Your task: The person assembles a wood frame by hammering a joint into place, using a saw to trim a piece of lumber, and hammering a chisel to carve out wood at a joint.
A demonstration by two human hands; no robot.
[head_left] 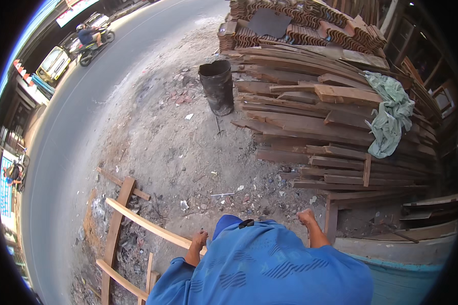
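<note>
My left hand (199, 238) is low in front of my blue shirt (269, 264), its fingers curled in. What it may hold is too small to tell. A pale wooden batten (147, 226) runs from the left and passes out of sight by my left forearm; I cannot tell whether they touch. On the other side, my right hand (306, 217) is curled in a fist with nothing seen in it, near an upright wooden post (331, 218). Another pale batten (121, 279) lies below the first, both across a brown plank (118, 229).
Stacked old planks (310, 122) fill the right side, with a green cloth (392, 114) on them. Behind are piled roof tiles (310, 30). A black bucket (217, 87) stands on littered dirt ground (158, 127). Along the left, a road (81, 101) carries a motorbike rider (89, 40).
</note>
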